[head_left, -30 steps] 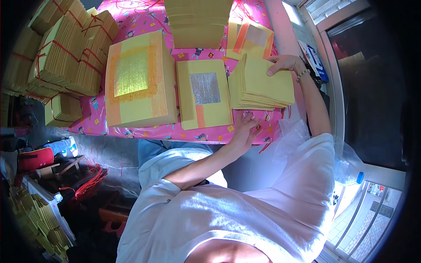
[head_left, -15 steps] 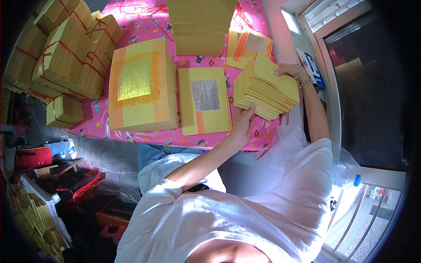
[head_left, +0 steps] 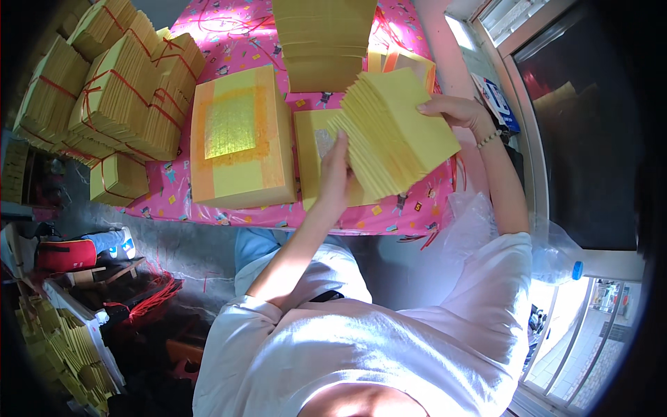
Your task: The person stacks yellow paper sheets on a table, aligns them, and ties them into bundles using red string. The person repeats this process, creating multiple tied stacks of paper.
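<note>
Between my two hands is a fanned stack of yellow paper (head_left: 403, 132), its sheet edges stepped along the left side. My left hand (head_left: 336, 170) grips the stack's left edge, thumb up against the stepped sheets. At the upper right edge my right hand (head_left: 455, 111) clasps the stack, thumb on top and the other fingers hidden beneath. Under the held stack lies a low yellow stack with a silver square (head_left: 322, 142), partly covered. Left of it sits a thick yellow paper stack with orange bands and a gold square (head_left: 233, 128).
A tall yellow paper stack (head_left: 323, 48) stands behind. Bundles tied with red string (head_left: 114, 90) are piled at the left. The table has a pink patterned cover (head_left: 257, 221). A window frame (head_left: 538, 149) borders the right, with a clear plastic bottle (head_left: 556, 260) near it.
Both hands have shifted the stack left, over the silver-square stack. The held sheets have turned and fanned wider. My left hand has moved up along the left edge.
</note>
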The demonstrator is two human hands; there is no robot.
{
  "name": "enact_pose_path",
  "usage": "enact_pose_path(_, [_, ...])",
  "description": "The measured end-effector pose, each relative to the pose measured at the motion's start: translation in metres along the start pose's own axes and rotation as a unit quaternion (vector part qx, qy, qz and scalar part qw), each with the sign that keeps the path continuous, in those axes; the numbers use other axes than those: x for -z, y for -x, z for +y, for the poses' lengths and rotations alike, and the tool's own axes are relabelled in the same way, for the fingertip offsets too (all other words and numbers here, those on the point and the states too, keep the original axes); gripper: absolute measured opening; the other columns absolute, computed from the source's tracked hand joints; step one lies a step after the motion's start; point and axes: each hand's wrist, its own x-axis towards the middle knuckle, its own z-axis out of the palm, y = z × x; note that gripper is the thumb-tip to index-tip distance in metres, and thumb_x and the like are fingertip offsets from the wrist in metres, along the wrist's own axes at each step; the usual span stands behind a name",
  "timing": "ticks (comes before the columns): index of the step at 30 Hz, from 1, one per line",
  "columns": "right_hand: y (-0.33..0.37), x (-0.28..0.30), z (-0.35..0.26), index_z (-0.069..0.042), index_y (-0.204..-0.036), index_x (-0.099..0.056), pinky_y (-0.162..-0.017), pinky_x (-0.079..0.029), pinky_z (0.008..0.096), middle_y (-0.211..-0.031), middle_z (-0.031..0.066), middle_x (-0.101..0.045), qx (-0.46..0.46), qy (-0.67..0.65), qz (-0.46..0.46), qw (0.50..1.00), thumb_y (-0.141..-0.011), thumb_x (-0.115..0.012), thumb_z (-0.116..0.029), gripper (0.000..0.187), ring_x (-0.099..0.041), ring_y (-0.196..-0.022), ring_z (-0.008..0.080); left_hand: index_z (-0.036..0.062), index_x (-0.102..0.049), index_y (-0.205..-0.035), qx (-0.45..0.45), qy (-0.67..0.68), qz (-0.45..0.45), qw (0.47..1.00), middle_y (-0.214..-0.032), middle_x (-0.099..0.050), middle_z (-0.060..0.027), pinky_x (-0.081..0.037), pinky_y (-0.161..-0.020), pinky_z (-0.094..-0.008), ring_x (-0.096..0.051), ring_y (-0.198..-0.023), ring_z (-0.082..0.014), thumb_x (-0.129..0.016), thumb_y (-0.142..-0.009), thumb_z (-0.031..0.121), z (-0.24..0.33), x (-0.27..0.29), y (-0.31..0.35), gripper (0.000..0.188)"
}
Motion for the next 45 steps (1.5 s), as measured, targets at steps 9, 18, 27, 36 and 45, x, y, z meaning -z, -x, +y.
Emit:
enact_pose_path(9, [-0.024,-0.084,-0.015,-0.002,-0.133,-0.045,-0.084,-0.051,0.0277,-0.122,0.0099,-0.058,-0.052,0.140,0.018,0.989,-0.086,-0.054,-0.059,0.074,-0.059,-0.108,0.0152,-0.0017,-0.036,-0.139,-0.002,-0.091,0.124,0.988,-0.136,-0.048,-0.0133,-0.036,-0.102,-0.0326,-0.048,-0.122,-0.0231,-0.040,-0.094,0.058,0.010,0.041,-0.011,0.075])
enact_pose_path(18, [-0.034,-0.090,0.034,-0.007,-0.139,-0.037,-0.078,-0.053,0.0333,-0.118,0.0106,-0.059,0.007,0.050,0.101,0.994,-0.079,-0.060,-0.063,0.085,-0.061,-0.101,0.0169,-0.0036,-0.035,-0.140,-0.046,-0.140,0.013,0.989,-0.141,-0.041,-0.0153,-0.030,-0.106,-0.0347,-0.040,-0.128,-0.0241,-0.025,-0.100,0.050,0.007,0.053,-0.025,0.068])
enact_pose_path(27, [-0.036,-0.119,0.061,-0.006,-0.143,-0.033,-0.105,-0.034,0.0339,-0.141,0.0102,-0.042,0.194,-0.237,0.186,0.934,-0.090,-0.049,-0.059,0.077,-0.041,-0.128,0.0190,0.0067,-0.017,-0.150,-0.168,-0.185,0.001,0.968,-0.154,-0.021,-0.0102,-0.014,-0.114,-0.0338,-0.018,-0.142,-0.0238,-0.023,-0.097,0.060,0.028,0.027,0.014,0.075])
enact_pose_path(36, [-0.052,-0.145,0.092,-0.009,-0.142,-0.036,-0.102,-0.038,0.0361,-0.138,0.0068,-0.044,0.222,-0.383,0.237,0.865,-0.092,-0.038,-0.065,0.076,-0.043,-0.126,0.0184,0.0042,-0.003,-0.150,-0.228,-0.191,-0.087,0.951,-0.157,-0.005,-0.0096,-0.006,-0.116,-0.0355,-0.004,-0.145,-0.0232,-0.017,-0.096,0.062,0.015,0.041,0.008,0.080])
enact_pose_path(45, [-0.069,-0.177,0.099,-0.011,-0.140,-0.038,-0.099,-0.041,0.0345,-0.133,0.0036,-0.047,0.165,-0.445,0.319,0.820,-0.095,-0.037,-0.059,0.066,-0.047,-0.120,0.0161,0.0031,0.000,-0.149,-0.250,-0.129,-0.108,0.953,-0.157,-0.006,-0.0113,-0.007,-0.116,-0.0345,-0.004,-0.144,-0.0228,-0.015,-0.097,0.060,0.011,0.046,-0.001,0.079])
